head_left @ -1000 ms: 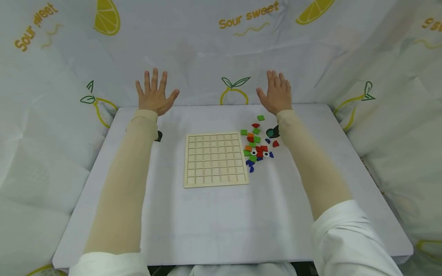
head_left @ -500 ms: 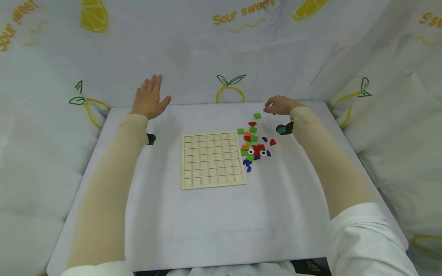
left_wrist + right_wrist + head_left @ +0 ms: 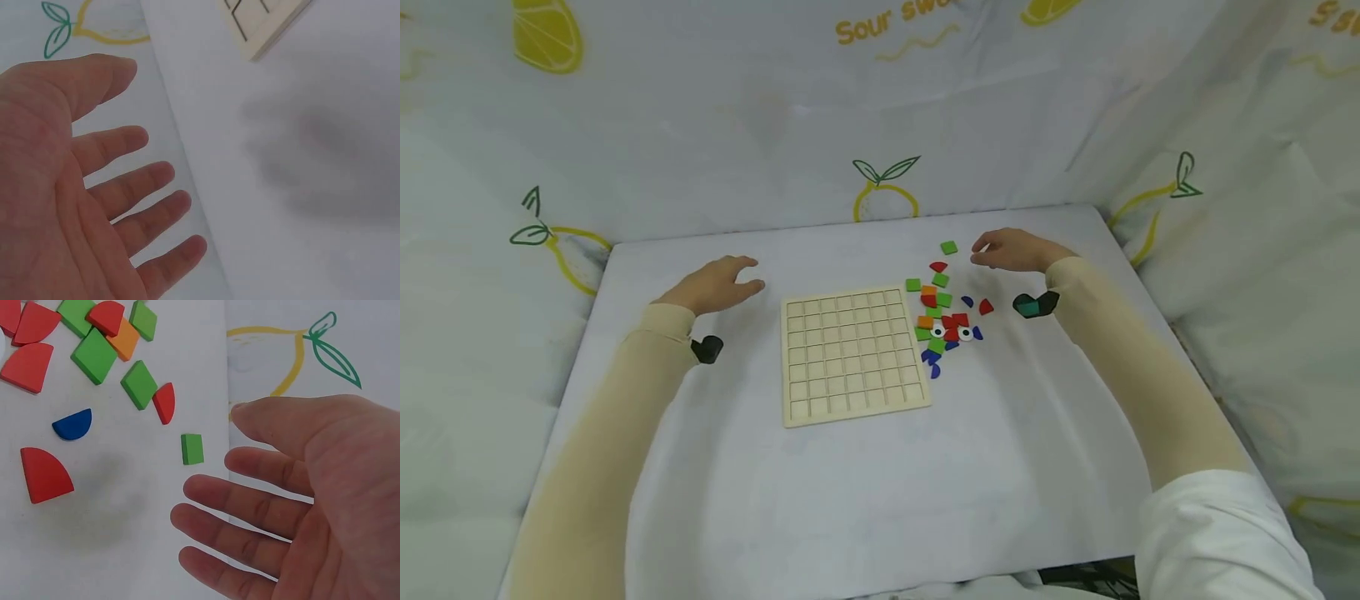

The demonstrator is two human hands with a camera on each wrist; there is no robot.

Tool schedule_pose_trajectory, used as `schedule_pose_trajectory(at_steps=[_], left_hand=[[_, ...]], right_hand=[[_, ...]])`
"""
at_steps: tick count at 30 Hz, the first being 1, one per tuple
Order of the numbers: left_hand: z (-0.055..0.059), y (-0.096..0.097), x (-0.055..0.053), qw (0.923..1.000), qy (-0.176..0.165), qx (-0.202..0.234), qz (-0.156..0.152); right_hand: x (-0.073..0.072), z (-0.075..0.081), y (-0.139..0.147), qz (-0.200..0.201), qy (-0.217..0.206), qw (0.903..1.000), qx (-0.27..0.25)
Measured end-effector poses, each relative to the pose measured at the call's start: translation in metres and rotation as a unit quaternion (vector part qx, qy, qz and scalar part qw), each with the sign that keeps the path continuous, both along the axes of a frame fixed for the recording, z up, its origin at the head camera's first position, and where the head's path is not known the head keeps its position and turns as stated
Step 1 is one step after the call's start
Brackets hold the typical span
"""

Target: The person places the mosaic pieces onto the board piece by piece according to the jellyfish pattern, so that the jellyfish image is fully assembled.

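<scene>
A pale wooden grid board point(image 3: 856, 354) lies mid-table in the head view. Along its right side is a loose heap of small painted pieces, among them a green square point(image 3: 949, 247), a red quarter-round piece point(image 3: 47, 476), a blue half-round piece point(image 3: 73, 425) and a white disc with a black dot point(image 3: 966, 333). My left hand point(image 3: 711, 285) hovers left of the board, fingers apart and holding nothing. To the right of the heap my right hand point(image 3: 1017, 250) hangs above the table, its fingers loosely bent and nothing in them. The green square is the piece nearest to it.
A white-covered table point(image 3: 820, 500) carries everything. Behind and beside it hangs a white curtain point(image 3: 700, 150) with lemon prints. Dark wrist cameras, one on the left wrist point(image 3: 707, 349) and one on the right wrist point(image 3: 1036, 305), jut inward.
Both hands have come down from raised, spread poses near the back curtain to low over the table. The right hand turned inward first, then the left. The head view has shifted slightly.
</scene>
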State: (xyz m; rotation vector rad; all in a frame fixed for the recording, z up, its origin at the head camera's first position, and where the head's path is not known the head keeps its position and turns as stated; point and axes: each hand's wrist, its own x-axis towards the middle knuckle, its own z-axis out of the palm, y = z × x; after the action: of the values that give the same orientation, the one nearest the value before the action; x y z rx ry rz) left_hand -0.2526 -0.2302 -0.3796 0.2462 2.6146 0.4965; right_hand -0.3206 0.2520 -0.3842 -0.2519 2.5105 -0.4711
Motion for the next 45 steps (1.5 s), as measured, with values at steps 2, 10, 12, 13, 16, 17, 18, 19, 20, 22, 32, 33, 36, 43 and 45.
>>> schedule_pose_trajectory(at_steps=[2, 10, 12, 13, 16, 17, 18, 19, 20, 22, 32, 33, 36, 43, 45], left_hand=[[-0.010, 0.001, 0.006, 0.9999, -0.007, 0.010, -0.001], [-0.053, 0.009, 0.029, 0.9979, -0.008, 0.064, -0.010], [-0.063, 0.013, 0.034, 0.9968, 0.000, 0.078, -0.015], [-0.068, 0.015, 0.036, 0.9963, 0.006, 0.084, -0.017], [-0.080, 0.019, 0.044, 0.9938, 0.019, 0.108, -0.018], [-0.083, 0.020, 0.046, 0.9935, 0.021, 0.111, -0.017], [-0.086, 0.021, 0.049, 0.9935, 0.022, 0.111, -0.018], [-0.088, 0.022, 0.052, 0.9934, 0.021, 0.111, -0.019], [-0.090, 0.023, 0.055, 0.9937, 0.021, 0.108, -0.023], [-0.094, 0.025, 0.060, 0.9949, 0.023, 0.092, -0.035], [-0.099, 0.036, 0.065, 0.9951, 0.031, 0.084, -0.040], [-0.100, 0.038, 0.064, 0.9951, 0.036, 0.084, -0.039], [-0.103, 0.041, 0.059, 0.9952, 0.051, 0.077, -0.033], [-0.108, 0.048, 0.045, 0.9948, 0.075, 0.067, -0.015], [-0.112, 0.048, 0.042, 0.9940, 0.079, 0.076, -0.008]], right_hand=[[0.003, -0.003, -0.004, 0.003, 0.004, 1.0000, -0.002], [0.015, -0.017, -0.028, 0.038, 0.034, 0.9978, -0.042], [0.019, -0.021, -0.034, 0.045, 0.030, 0.9974, -0.048], [0.021, -0.023, -0.038, 0.049, 0.030, 0.9970, -0.052], [0.025, -0.029, -0.046, 0.054, 0.034, 0.9961, -0.061], [0.026, -0.031, -0.049, 0.054, 0.036, 0.9960, -0.062], [0.027, -0.034, -0.052, 0.056, 0.040, 0.9957, -0.062], [0.028, -0.036, -0.054, 0.057, 0.044, 0.9954, -0.063], [0.029, -0.039, -0.056, 0.058, 0.047, 0.9952, -0.063], [0.030, -0.046, -0.061, 0.054, 0.047, 0.9953, -0.065], [0.031, -0.066, -0.070, 0.057, 0.059, 0.9959, -0.038], [0.031, -0.068, -0.070, 0.060, 0.062, 0.9957, -0.034], [0.032, -0.070, -0.069, 0.061, 0.064, 0.9958, -0.026], [0.033, -0.072, -0.067, 0.057, 0.057, 0.9960, -0.039], [0.032, -0.073, -0.066, 0.054, 0.055, 0.9960, -0.045]])
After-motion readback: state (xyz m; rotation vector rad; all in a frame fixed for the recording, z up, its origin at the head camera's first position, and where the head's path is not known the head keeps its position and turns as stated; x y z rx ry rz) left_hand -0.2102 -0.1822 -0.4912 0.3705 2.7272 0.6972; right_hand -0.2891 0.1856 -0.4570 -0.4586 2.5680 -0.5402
